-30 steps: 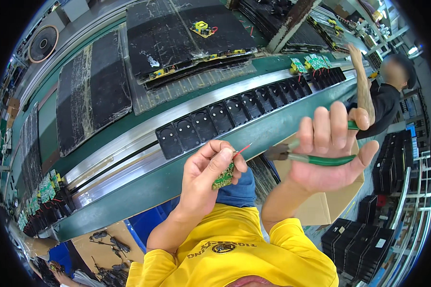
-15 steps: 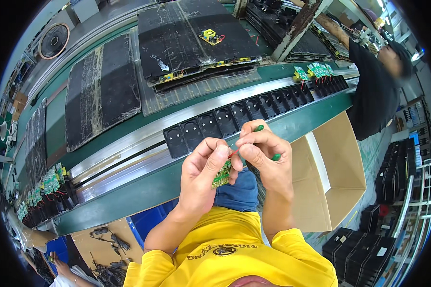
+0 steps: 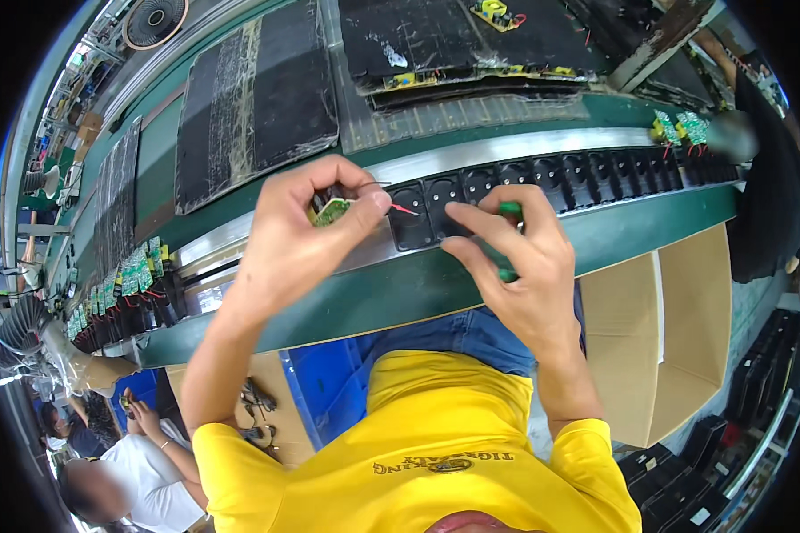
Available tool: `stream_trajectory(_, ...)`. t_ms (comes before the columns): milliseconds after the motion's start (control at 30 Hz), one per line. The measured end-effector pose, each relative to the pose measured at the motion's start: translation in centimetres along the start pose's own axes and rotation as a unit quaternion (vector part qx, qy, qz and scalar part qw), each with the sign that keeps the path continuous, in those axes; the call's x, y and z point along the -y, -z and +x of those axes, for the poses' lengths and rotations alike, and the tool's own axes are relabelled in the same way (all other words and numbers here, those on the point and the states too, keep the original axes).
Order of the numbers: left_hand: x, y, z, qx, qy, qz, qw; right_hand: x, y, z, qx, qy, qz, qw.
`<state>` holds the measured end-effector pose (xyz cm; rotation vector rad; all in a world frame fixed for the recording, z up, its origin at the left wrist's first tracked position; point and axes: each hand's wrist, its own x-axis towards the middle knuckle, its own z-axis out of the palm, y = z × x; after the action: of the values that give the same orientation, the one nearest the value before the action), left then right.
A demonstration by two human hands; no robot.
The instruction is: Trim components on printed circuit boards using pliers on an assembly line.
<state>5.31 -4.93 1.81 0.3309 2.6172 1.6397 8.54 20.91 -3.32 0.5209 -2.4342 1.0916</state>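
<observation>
My left hand (image 3: pixel 298 235) is closed around a small green circuit board (image 3: pixel 332 211), pinched between thumb and fingers. A red wire (image 3: pixel 404 210) sticks out from the board past my thumb tip. In my right hand (image 3: pixel 533 258) lies a hand tool with green handles (image 3: pixel 509 210), tucked in the palm; its working end is hidden. The right thumb and index finger stand apart in front of it, with nothing visible between them. Both hands are over a row of open black plastic cases (image 3: pixel 411 233) along the bench's near side.
Boards with red wires stand on black cases at the left (image 3: pixel 138 271) and at the far right (image 3: pixel 680 130). Black mats (image 3: pixel 258 98) lie across the bench. An open cardboard box (image 3: pixel 627 338) is at my right. A co-worker (image 3: pixel 133 480) sits at the lower left.
My hands have moved apart: the left has gone left and up with the board, and the right has let go of the red wire. The whole view has shifted too.
</observation>
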Motion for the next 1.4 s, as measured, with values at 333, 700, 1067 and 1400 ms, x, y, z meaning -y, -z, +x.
stream_trajectory(333, 2.8, -0.5, 2.7, 0.043, 0.001, 0.129, 0.991, 0.4, -3.0, -0.3, 0.022, 0.016, -0.127, 0.992)
stream_trajectory(700, 3.0, -1.3, 2.4, 0.034, -0.014, 0.154, 0.987, -0.1, -3.5, -0.8, 0.017, 0.008, -0.115, 0.993)
stream_trajectory(1067, 3.1, -1.5, 2.4, 0.024, -0.033, 0.164, 0.986, -0.3, -3.4, -0.7, 0.019, 0.008, -0.111, 0.994)
stream_trajectory(1400, 3.4, -1.6, 2.2, 0.025, -0.031, 0.158, 0.987, -0.3, -3.4, -0.7, 0.021, 0.010, -0.116, 0.993)
